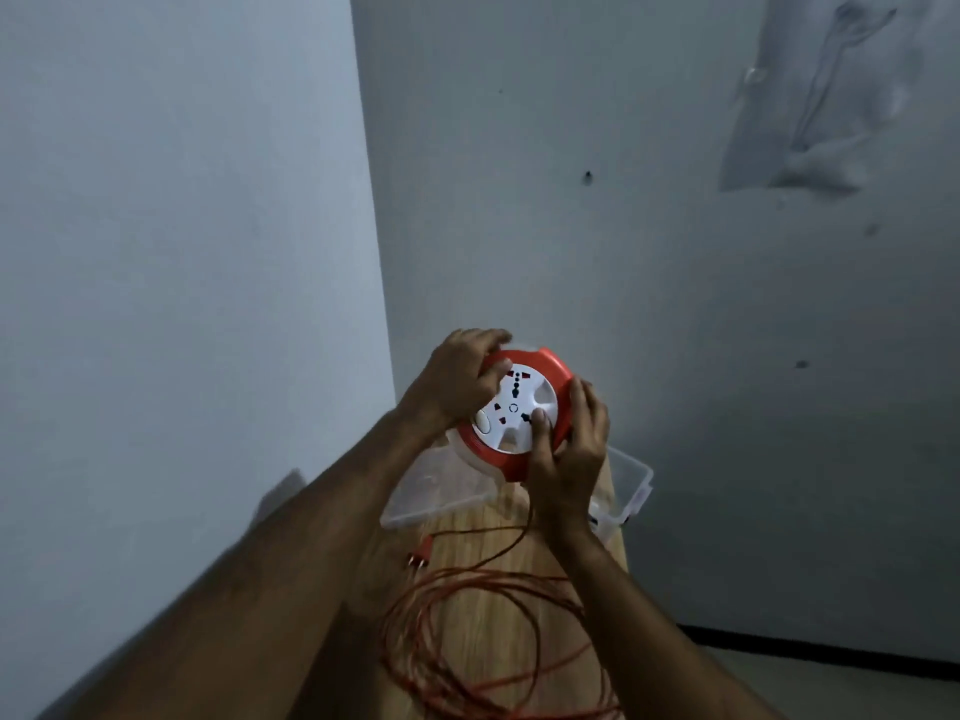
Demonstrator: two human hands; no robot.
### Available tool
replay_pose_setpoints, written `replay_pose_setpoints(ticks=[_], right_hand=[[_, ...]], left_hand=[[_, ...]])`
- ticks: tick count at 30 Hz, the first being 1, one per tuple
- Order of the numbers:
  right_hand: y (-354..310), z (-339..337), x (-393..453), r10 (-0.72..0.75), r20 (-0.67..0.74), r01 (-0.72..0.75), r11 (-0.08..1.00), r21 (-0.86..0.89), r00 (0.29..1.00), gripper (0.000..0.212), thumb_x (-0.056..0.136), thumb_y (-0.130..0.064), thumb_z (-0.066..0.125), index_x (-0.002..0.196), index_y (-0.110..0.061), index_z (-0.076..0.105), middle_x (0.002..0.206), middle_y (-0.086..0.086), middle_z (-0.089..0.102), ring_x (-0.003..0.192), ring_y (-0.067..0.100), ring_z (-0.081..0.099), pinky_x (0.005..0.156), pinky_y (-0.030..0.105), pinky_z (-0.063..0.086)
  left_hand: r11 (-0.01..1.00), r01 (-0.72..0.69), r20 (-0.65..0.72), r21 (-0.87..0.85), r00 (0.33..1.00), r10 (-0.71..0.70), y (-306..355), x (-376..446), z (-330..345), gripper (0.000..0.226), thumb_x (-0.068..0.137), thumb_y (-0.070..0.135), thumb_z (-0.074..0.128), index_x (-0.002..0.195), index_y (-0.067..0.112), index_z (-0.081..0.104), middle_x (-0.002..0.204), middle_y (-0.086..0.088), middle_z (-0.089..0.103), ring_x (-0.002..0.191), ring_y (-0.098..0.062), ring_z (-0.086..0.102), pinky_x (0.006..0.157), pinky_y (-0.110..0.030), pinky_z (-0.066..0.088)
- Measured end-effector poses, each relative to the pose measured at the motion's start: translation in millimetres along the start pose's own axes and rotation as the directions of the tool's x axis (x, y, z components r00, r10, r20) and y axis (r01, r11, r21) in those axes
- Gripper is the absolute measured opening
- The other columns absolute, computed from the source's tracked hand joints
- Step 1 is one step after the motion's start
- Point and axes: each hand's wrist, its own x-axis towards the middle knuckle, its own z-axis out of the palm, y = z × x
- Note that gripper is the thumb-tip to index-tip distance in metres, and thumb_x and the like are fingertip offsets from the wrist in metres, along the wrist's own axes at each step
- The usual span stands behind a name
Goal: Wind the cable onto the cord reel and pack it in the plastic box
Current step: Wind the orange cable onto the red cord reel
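Observation:
An orange cord reel (524,407) with a white socket face is held up above the wooden table (467,543). My left hand (457,376) grips its upper left rim. Gripping the lower right rim is my right hand (569,449), its thumb lying on the white face. An orange cable (467,631) runs down from the reel into loose loops on the table, and its plug (418,556) lies at the left. A clear plastic box (631,485) stands behind the reel, partly hidden by my hands. Its clear lid (431,491) lies to the left.
The narrow table stands in a corner between two grey walls. Its right edge drops to the floor (831,683), where a dark skirting line runs along the wall.

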Motion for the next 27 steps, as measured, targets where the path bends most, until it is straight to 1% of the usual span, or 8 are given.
replay_pose_setpoints(ticks=[5, 8, 11, 16, 19, 22, 25, 27], right_hand=[[8, -25, 27, -0.122, 0.006, 0.123, 0.992, -0.041, 0.992, 0.052, 0.099, -0.022, 0.062, 0.145, 0.000, 0.049, 0.143, 0.017, 0.051, 0.134, 0.028, 0.051, 0.105, 0.042, 0.052], [15, -35, 42, -0.201, 0.035, 0.203, 0.974, -0.096, 0.979, 0.051, 0.100, -0.024, 0.059, 0.145, -0.002, 0.048, 0.142, 0.018, 0.050, 0.134, 0.029, 0.050, 0.105, 0.037, 0.050], [23, -43, 54, -0.219, 0.040, 0.223, 0.967, -0.125, 0.975, 0.052, 0.098, -0.015, 0.063, 0.145, -0.001, 0.047, 0.141, 0.020, 0.051, 0.133, 0.030, 0.049, 0.107, 0.031, 0.047], [39, -56, 57, -0.219, 0.072, 0.229, 0.958, -0.173, 0.973, 0.056, 0.095, -0.004, 0.067, 0.147, 0.000, 0.045, 0.141, 0.022, 0.051, 0.134, 0.027, 0.046, 0.110, 0.011, 0.034], [42, -58, 59, -0.209, 0.085, 0.222, 0.954, -0.203, 0.974, 0.054, 0.097, -0.011, 0.064, 0.147, -0.001, 0.046, 0.141, 0.021, 0.051, 0.132, 0.030, 0.049, 0.108, 0.023, 0.042], [36, -58, 62, -0.259, 0.089, 0.274, 0.919, -0.284, 0.962, 0.052, 0.100, -0.021, 0.059, 0.146, -0.001, 0.047, 0.143, 0.022, 0.050, 0.133, 0.031, 0.046, 0.107, 0.037, 0.044], [31, -60, 65, -0.436, 0.214, 0.485, 0.755, -0.440, 0.874, 0.052, 0.096, -0.022, 0.062, 0.144, -0.006, 0.050, 0.144, 0.024, 0.049, 0.131, 0.037, 0.046, 0.104, 0.046, 0.040], [28, -59, 66, -0.457, 0.357, 0.580, 0.632, -0.514, 0.815, 0.064, 0.084, -0.014, 0.071, 0.145, -0.015, 0.050, 0.146, 0.024, 0.047, 0.132, 0.038, 0.047, 0.101, 0.050, 0.039]], left_hand=[[0.996, -0.062, 0.339, 0.057, 0.940, 0.039, 31, 59, -26, 0.035, 0.092, 0.024, 0.075, 0.122, 0.007, 0.070, 0.115, -0.007, 0.073, 0.099, -0.018, 0.067, 0.082, -0.023, 0.048], [0.994, -0.086, 0.413, 0.073, 0.910, 0.049, 45, 80, -26, 0.030, 0.095, 0.027, 0.072, 0.116, 0.007, 0.072, 0.108, -0.006, 0.073, 0.096, -0.016, 0.069, 0.074, -0.017, 0.048], [0.992, -0.106, 0.476, 0.070, 0.877, 0.060, 55, 92, -15, 0.029, 0.096, 0.021, 0.069, 0.122, 0.007, 0.070, 0.109, -0.002, 0.072, 0.097, -0.014, 0.067, 0.076, -0.017, 0.048], [0.982, -0.149, 0.502, 0.115, 0.862, 0.072, 62, 99, 9, 0.030, 0.096, 0.025, 0.069, 0.119, 0.006, 0.070, 0.103, -0.002, 0.069, 0.093, -0.017, 0.068, 0.072, -0.019, 0.048], [0.974, -0.164, 0.473, 0.158, 0.878, 0.071, 63, 100, 18, 0.026, 0.097, 0.025, 0.067, 0.115, 0.007, 0.070, 0.101, -0.001, 0.069, 0.088, -0.014, 0.065, 0.068, -0.018, 0.045], [0.958, -0.197, 0.442, 0.209, 0.893, 0.087, 63, 106, 20, 0.025, 0.098, 0.027, 0.065, 0.108, 0.006, 0.072, 0.100, -0.005, 0.072, 0.089, -0.018, 0.065, 0.073, -0.030, 0.048], [0.954, -0.201, 0.435, 0.220, 0.896, 0.088, 60, 113, 17, 0.027, 0.100, 0.029, 0.061, 0.105, 0.004, 0.072, 0.099, -0.008, 0.074, 0.089, -0.023, 0.067, 0.078, -0.040, 0.054], [0.959, -0.206, 0.435, 0.196, 0.895, 0.103, 56, 118, 16, 0.027, 0.102, 0.029, 0.059, 0.104, 0.005, 0.071, 0.096, -0.007, 0.073, 0.085, -0.022, 0.067, 0.070, -0.034, 0.051]])
